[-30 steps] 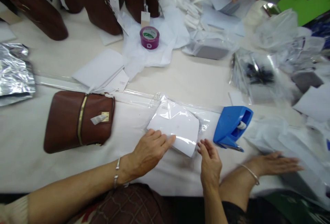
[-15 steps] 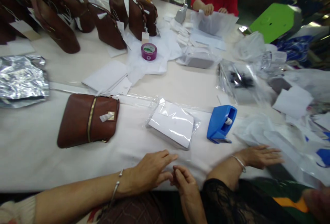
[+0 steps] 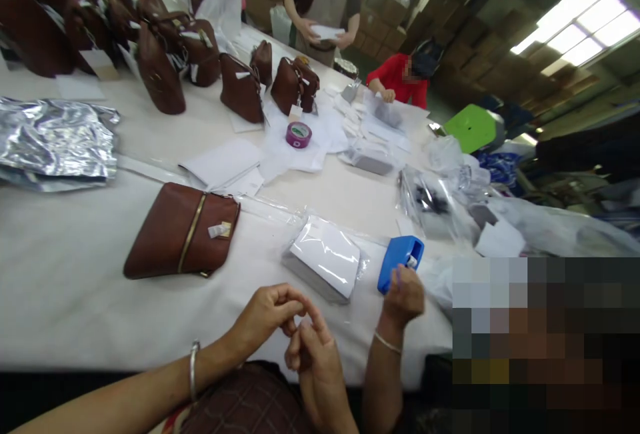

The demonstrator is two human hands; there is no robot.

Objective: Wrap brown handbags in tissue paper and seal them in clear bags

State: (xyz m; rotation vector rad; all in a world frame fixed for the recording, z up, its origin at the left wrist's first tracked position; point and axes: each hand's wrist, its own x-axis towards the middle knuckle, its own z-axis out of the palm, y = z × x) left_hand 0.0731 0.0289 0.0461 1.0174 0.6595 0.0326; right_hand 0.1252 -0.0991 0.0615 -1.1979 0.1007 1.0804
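My left hand (image 3: 267,319), a silver bracelet on its wrist, has its fingers curled and meets the fingertips of my right hand (image 3: 316,354) above the table's front edge. Both hands are closed; anything pinched between them is too small to name. Just beyond lies a stack of white sheets in a clear plastic bag (image 3: 325,257). A flat brown bag (image 3: 175,233) with a gold zip and a small white-wrapped tag lies left of it. The blue tape dispenser (image 3: 395,257) stands to the right, with a neighbour's closed hand (image 3: 405,295) in front of it.
Several brown handbags (image 3: 163,77) stand at the back left, near silver foil packaging (image 3: 57,144). Purple tape (image 3: 299,135) rests on white paper. Plastic-wrapped items (image 3: 425,201) lie at the right. A person in red (image 3: 413,81) and others work across the table.
The view has tilted up and turned right. My hands have come closer together, their fingers now touching. The neighbour's hand has moved left to the blue dispenser and closed.
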